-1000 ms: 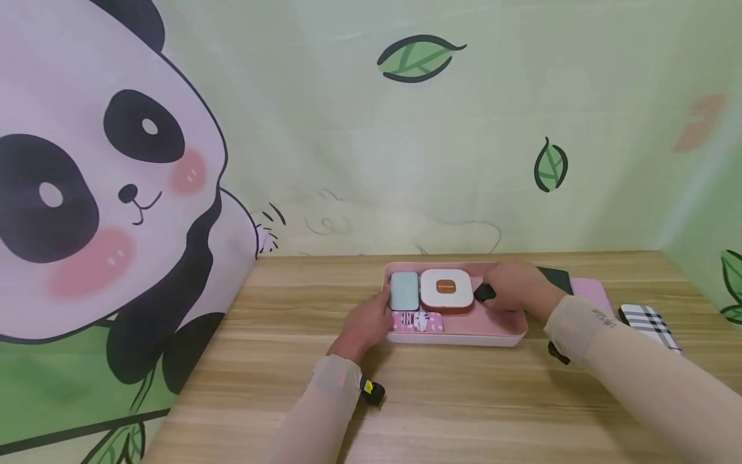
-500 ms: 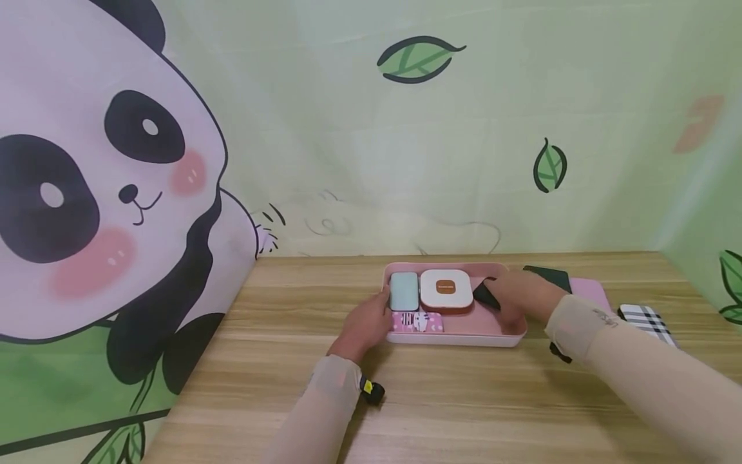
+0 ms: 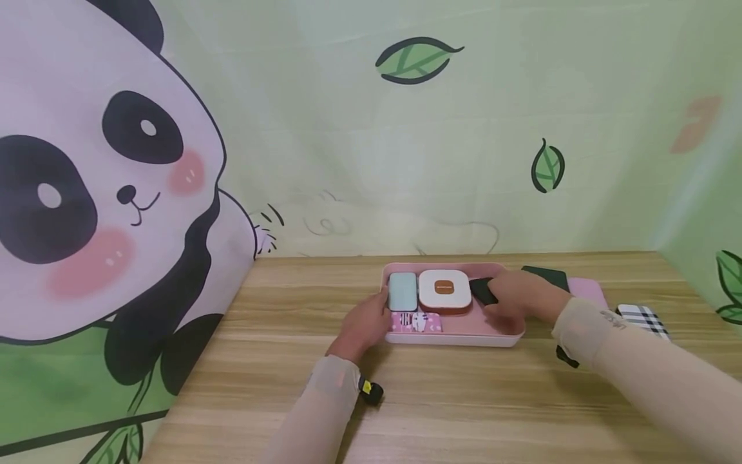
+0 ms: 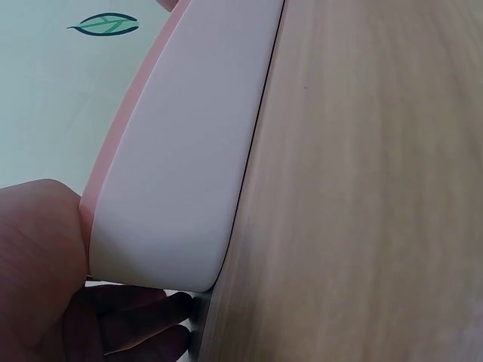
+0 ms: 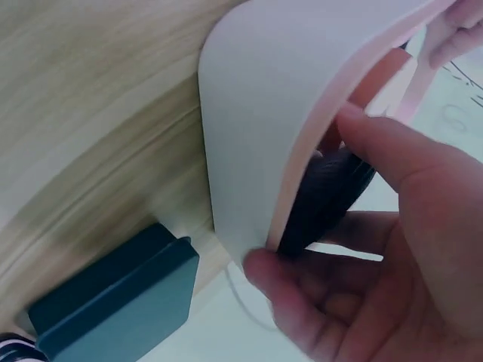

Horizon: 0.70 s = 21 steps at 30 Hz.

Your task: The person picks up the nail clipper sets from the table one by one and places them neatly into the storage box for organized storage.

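Note:
My left hand [image 3: 362, 322] grips the left end of a pink tray [image 3: 464, 326], its thumb side at the rim and its fingers curled outside the end wall. Inside the tray's right part, my right hand [image 3: 524, 293] holds a flat black item [image 3: 482, 290] of unclear kind; the hand covers much of it. In the right wrist view this black item [image 5: 321, 200] lies between thumb and fingers, just inside the rim. A white box [image 3: 430, 282] with a brown label sits left of it. A mint-coloured case [image 3: 402, 291] and a pink patterned packet [image 3: 426, 322] lie at the tray's left.
Right of the tray lie a dark green case [image 3: 545, 277], a pink flat item [image 3: 588, 291] and a black-and-white checked item [image 3: 643, 320]. All rest on a wooden table [image 3: 440, 399]. A panda-print cloth backdrop [image 3: 324, 129] stands directly behind the table.
My right hand has turned slightly and the black item has shifted left toward the white box, showing more of its surface. The left hand and tray hold still.

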Motion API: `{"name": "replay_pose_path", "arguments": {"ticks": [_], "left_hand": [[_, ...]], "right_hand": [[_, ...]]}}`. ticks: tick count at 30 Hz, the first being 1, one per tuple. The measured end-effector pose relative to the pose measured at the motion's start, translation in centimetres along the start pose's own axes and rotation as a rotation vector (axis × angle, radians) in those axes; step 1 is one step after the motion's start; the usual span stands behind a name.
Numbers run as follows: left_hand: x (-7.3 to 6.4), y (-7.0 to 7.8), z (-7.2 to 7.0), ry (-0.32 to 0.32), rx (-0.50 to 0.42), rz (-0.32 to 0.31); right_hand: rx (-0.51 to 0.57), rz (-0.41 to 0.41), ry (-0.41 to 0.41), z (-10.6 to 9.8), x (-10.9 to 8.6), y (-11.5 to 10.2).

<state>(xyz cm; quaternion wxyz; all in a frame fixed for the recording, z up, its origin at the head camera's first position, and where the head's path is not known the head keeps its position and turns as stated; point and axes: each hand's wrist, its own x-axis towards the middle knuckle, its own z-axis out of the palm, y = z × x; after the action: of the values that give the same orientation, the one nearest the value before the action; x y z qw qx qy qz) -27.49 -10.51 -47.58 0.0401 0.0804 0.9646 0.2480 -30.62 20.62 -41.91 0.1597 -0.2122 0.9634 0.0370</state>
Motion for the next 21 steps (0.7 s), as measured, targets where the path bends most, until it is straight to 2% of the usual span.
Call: {"name": "replay_pose_path", "arguments": {"ticks": [6, 14, 21], "left_hand": [[-0.1, 0.0, -0.2, -0.005, -0.011, 0.008], [-0.2, 0.1, 0.0, -0.002, -0.013, 0.000], [0.0, -0.1, 0.1, -0.018, -0.035, -0.029]], "right_hand": [[-0.158, -0.027, 0.049, 0.5, 0.7, -0.4], [-0.229, -0.072, 0.125, 0.7, 0.8, -0.7], [-0.258, -0.093, 0.141, 0.9, 1.2, -0.8]]}}
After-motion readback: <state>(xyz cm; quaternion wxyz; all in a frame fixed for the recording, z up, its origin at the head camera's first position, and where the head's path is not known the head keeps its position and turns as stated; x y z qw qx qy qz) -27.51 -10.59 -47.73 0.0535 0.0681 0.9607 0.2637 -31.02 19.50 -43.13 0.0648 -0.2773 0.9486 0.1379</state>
